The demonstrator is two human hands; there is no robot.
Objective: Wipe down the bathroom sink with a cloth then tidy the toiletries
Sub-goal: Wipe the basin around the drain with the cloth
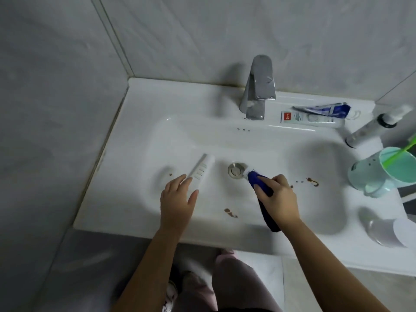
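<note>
Sink (157, 93) wiping, mid-frame.
Right grip (278, 199) clenches blue cloth (255, 177) beside drain (235, 169); left grip (177, 199), fingers straight, seems to touch white tube (201, 165) in the basin, left of centre.

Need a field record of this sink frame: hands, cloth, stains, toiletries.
left hand: straight fingers on white cylindrical handle lying in white ceramic sink
right hand: grips dark blue cloth beside round metal drain
stains: brown spots in the basin, not yet wiped
ledge: white toothpaste tube lying right of chrome faucet
right edge: teal plastic cup holding green toothbrush handle
</note>
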